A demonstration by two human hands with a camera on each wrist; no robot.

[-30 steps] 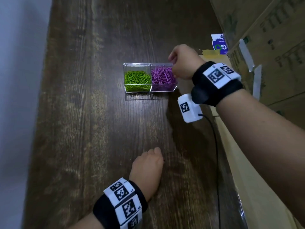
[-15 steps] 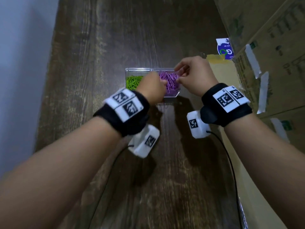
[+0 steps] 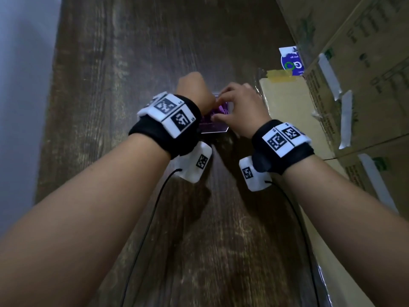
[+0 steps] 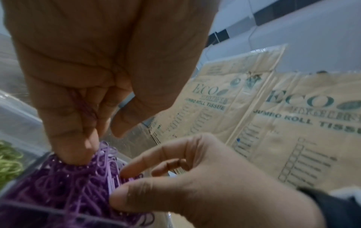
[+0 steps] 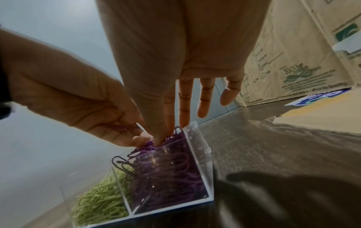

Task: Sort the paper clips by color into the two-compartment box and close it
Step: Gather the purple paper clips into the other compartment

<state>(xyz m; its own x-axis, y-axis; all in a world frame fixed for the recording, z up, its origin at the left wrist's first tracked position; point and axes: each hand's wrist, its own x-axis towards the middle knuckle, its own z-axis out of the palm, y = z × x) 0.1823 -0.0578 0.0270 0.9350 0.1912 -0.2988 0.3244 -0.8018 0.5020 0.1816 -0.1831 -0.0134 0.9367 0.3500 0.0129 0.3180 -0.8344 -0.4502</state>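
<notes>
The clear two-compartment box (image 5: 201,155) stands open on the dark wooden table (image 3: 137,52). Green paper clips (image 5: 101,203) fill its left compartment and purple paper clips (image 5: 168,172) its right. In the head view my hands hide most of the box (image 3: 218,129). My left hand (image 5: 125,138) hovers over the purple pile with its fingers curled round a few purple clips (image 4: 84,106). My right hand (image 5: 163,139) reaches down from the right. Its thumb and forefinger pinch into the top of the purple pile (image 4: 129,179), and its other fingers are stretched out.
Printed cardboard cartons (image 3: 358,89) wall off the table's right side. A flat cardboard piece (image 3: 287,111) lies just right of the box, with a blue and white card (image 3: 291,60) behind it. A pale wall (image 3: 22,85) runs along the left edge. Camera cables (image 3: 143,229) trail toward me.
My left hand has left the near part of the table and come up to the box. Both hands now meet over the purple compartment, hiding the green side in the head view.
</notes>
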